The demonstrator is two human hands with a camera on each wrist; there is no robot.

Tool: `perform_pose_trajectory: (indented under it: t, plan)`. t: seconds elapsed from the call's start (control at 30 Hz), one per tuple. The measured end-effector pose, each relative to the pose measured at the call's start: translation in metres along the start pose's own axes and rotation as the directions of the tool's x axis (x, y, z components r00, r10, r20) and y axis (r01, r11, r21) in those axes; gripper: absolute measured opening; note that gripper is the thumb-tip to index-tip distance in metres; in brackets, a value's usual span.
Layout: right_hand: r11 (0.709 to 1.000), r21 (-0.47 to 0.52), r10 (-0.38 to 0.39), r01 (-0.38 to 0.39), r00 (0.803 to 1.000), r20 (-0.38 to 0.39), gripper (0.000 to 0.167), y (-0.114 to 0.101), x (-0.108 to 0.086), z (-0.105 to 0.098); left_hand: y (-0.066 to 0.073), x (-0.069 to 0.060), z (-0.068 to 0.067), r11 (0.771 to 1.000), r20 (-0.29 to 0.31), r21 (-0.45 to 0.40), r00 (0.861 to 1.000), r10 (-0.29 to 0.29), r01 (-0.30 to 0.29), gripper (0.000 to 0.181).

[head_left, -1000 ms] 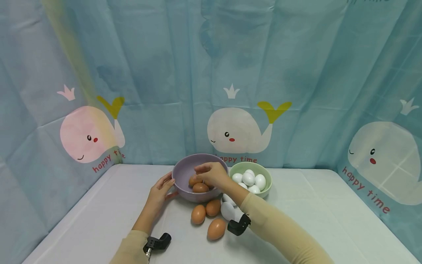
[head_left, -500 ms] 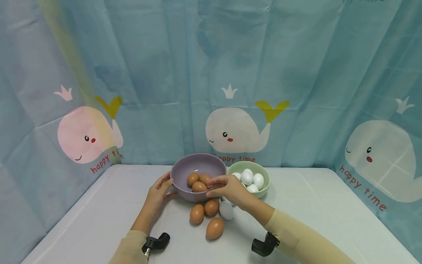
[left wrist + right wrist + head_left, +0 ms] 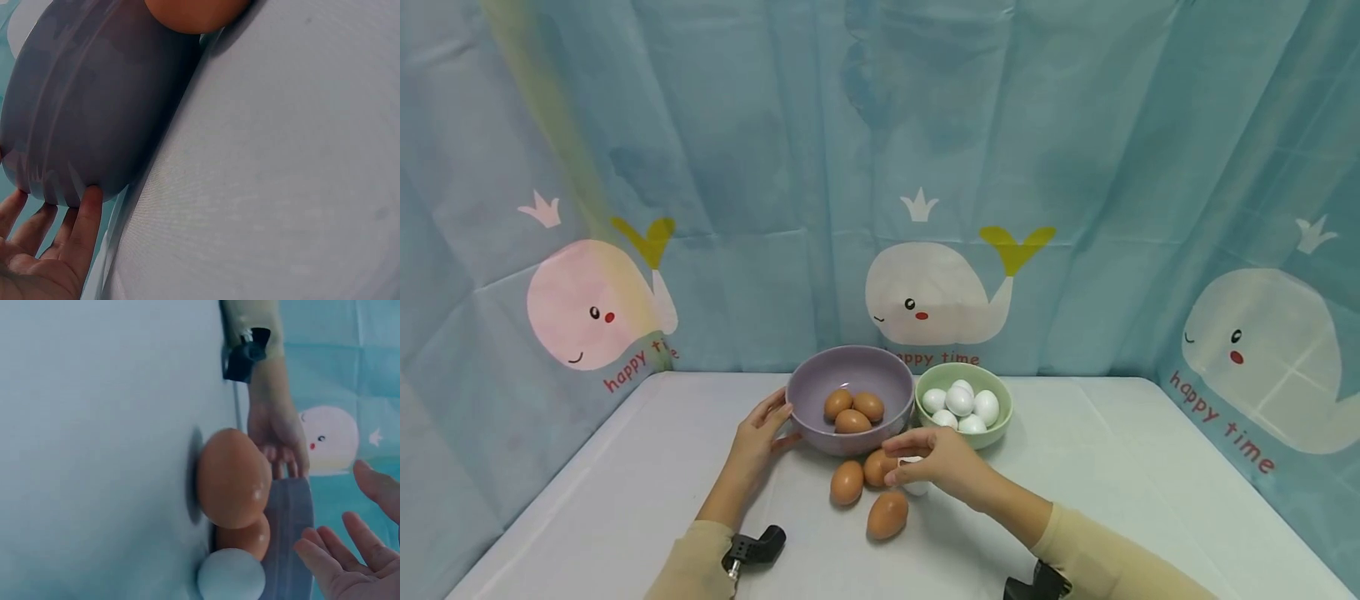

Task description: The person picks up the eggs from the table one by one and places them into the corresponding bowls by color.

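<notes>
My left hand (image 3: 756, 437) touches the left side of a purple bowl (image 3: 850, 360), its spread fingertips against the wall in the left wrist view. Three brown eggs (image 3: 853, 422) lie inside this bowl. In front of it, three more brown eggs (image 3: 887, 514) rest on the table, beside a white egg (image 3: 916, 487) partly hidden by my right hand. That right hand (image 3: 951, 468) hovers over these eggs, holding nothing; the right wrist view shows its fingers (image 3: 369, 540) extended and apart from the brown egg (image 3: 231, 478) and white egg (image 3: 231, 576).
A light green bowl (image 3: 1004, 417) with several white eggs (image 3: 959, 400) stands against the purple bowl's right side. Both bowls are near the far edge of the white-covered table (image 3: 1105, 467). A blue curtain (image 3: 745, 167) with printed whales hangs behind and at the sides.
My right hand has moved out of the purple bowl, toward me and down, to just above the loose eggs. Three brown eggs now show inside the bowl. My left hand has stayed at its side.
</notes>
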State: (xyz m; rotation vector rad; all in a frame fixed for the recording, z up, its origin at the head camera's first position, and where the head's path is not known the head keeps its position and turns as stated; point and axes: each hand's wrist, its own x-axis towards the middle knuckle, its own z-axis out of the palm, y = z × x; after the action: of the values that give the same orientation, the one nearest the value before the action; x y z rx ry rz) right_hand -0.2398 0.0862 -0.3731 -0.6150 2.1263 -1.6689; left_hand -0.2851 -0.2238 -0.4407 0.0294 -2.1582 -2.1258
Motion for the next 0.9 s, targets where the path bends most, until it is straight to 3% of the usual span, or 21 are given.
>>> perform_pose_trajectory:
  t: [0.63,0.9]
  plan:
    - [0.999,-0.021,0.035,-0.035,0.999,0.008,0.044,0.018,-0.011,0.009,0.0,0.001,0.0,1.0,0.0,-0.001,1.0,-0.004,0.004,0.059]
    - [0.993,-0.105,0.06,-0.057,0.998,0.018,0.042,0.023,-0.01,0.013,0.002,-0.001,0.002,1.0,-0.006,0.001,1.0,-0.005,0.005,0.057]
